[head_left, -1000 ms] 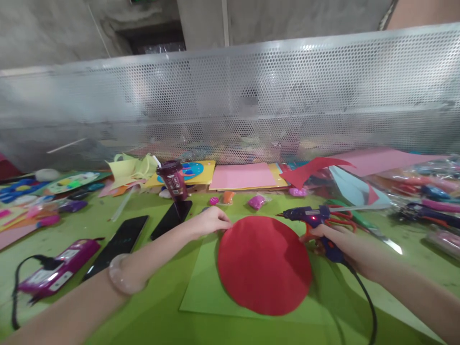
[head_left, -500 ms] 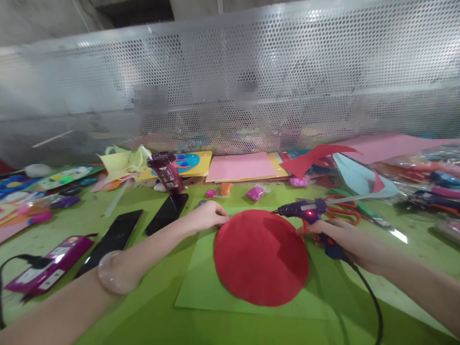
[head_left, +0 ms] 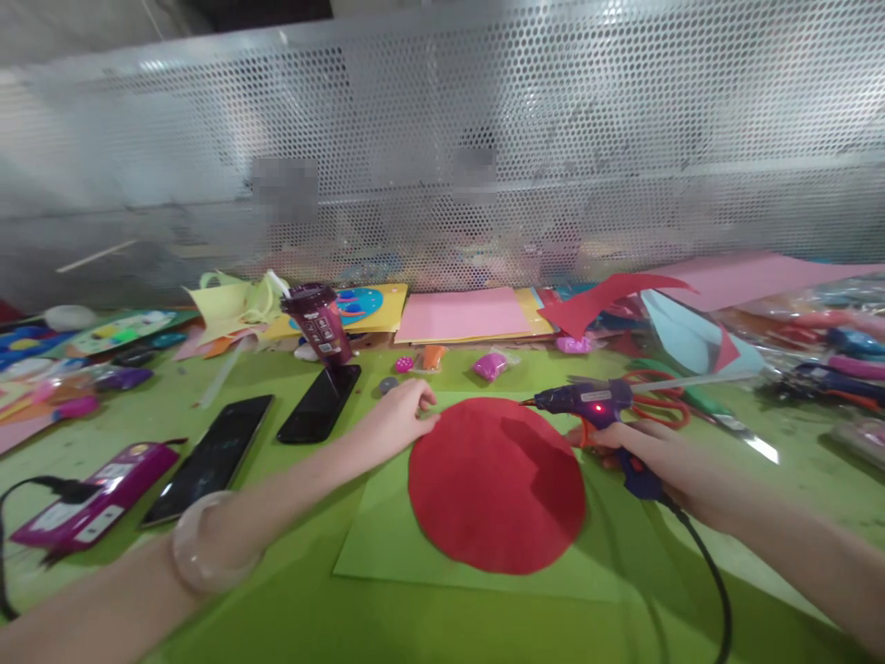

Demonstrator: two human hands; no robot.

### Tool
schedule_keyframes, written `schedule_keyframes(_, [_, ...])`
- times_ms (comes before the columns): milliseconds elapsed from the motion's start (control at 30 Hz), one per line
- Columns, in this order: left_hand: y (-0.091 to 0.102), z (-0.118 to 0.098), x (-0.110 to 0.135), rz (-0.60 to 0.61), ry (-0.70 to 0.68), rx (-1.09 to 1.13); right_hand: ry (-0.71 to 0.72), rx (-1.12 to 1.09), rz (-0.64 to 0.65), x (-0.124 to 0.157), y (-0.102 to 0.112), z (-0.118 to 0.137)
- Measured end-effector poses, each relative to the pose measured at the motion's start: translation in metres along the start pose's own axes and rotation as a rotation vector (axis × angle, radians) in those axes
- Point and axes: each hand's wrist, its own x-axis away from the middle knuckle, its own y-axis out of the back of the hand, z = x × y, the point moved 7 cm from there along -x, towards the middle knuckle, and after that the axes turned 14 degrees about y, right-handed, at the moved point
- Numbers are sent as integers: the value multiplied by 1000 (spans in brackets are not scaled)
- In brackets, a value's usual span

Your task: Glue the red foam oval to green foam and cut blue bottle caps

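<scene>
A red paper circle (head_left: 494, 489) lies flat on a light green sheet (head_left: 380, 544). My left hand (head_left: 405, 412) is at the circle's upper left edge, the thumb tip by the rim and the index finger raised apart from it. In my right hand (head_left: 640, 447) is a purple hot glue gun (head_left: 584, 398) with an orange trigger and a lit red light. Its nozzle points left over the circle's upper edge. A clear glue stick (head_left: 691, 380) sticks out of its back, and a black cable runs down from the handle.
Two black phones (head_left: 211, 458) and a magenta power strip (head_left: 97, 498) lie at left. Behind stand a dark red cup (head_left: 322, 323) with a straw and pink paper (head_left: 463, 315). Orange-handled scissors (head_left: 664, 401) and a utility knife (head_left: 739, 429) lie beyond my right hand. A perforated metal panel (head_left: 553, 138) rises behind.
My left index finger has lifted away from the thumb at the circle's edge. The red circle sits slightly further left on the green sheet. The glue gun is held much as before.
</scene>
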Motion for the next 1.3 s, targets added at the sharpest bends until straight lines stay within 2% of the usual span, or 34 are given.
schedule_keyframes(133, [-1,-31,24,-39,-161,-45,-36,-64,-23,7,0,-1])
schedule_keyframes(267, [-22,-64,50,41,-422,-118,-26,-122,-35,8,0,-3])
schedule_keyframes(333, [-34,-71,57,78,-490,-148,-24,-144,-44,7,0,-5])
schedule_keyframes(433, [-45,-74,61,48,-545,-236,-6,-178,-42,8,-1,-6])
schedule_keyframes(567, [-44,-76,63,22,-546,-249,13,-193,-47,9,1,-4])
schedule_keyframes(733, [-43,-75,67,64,-446,-174,96,-238,-43,6,5,0])
schedule_keyframes(900, [-52,-73,69,204,-433,-305,169,-262,-50,7,6,6])
schedule_keyframes(933, [-49,-74,67,205,-423,-305,179,-266,-52,8,6,8])
schedule_keyframes(1067, [-31,-82,56,76,-412,-240,209,-286,-74,13,7,16])
schedule_keyframes(1233, [-52,-84,55,214,-412,-322,221,-310,-129,15,12,17])
schedule_keyframes(1300, [-45,-89,53,143,-399,-324,221,-318,-131,15,13,15])
